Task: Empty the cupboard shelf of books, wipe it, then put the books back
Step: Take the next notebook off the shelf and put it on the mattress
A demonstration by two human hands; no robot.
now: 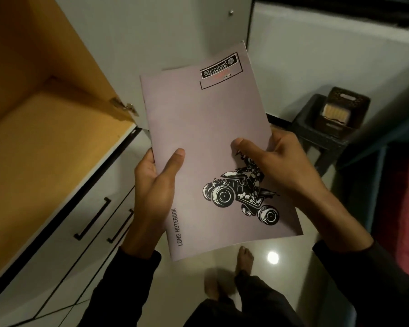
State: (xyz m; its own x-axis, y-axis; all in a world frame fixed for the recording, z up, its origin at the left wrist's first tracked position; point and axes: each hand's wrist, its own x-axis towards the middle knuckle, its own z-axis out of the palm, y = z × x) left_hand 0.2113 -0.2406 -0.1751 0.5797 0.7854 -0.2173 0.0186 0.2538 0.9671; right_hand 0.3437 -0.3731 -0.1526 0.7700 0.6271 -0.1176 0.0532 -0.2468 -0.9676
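We find the cupboard shelf [45, 138] at the left, a wide board in a matt, ochre-coloured laminate, flat and bare over all of its surface that shows, with a metal hinge [124, 106] on the side panel at its front corner. Below it run white drawer fronts with slim black bar handles [93, 218]. The floor [222, 263] is glossy pale tile and throws back a lamp.

The notebook [213, 152] is held out in the air in front of the shelf, not resting on anything. It is a tall, thin rectangle with a smooth pinkish-grey cover carrying a black quad-bike print and the words LONG NOTEBOOK. We judge it light and limp: a soft-cover exercise book that bends if held by one corner, and whose smooth cover may slide between the fingers. The spine edge or both long edges are the sound places to grip.

The left hand [155, 187] clasps the left edge, thumb on the cover and fingers behind. The right hand [276, 161] grips the right edge likewise, thumb laid flat across the print.
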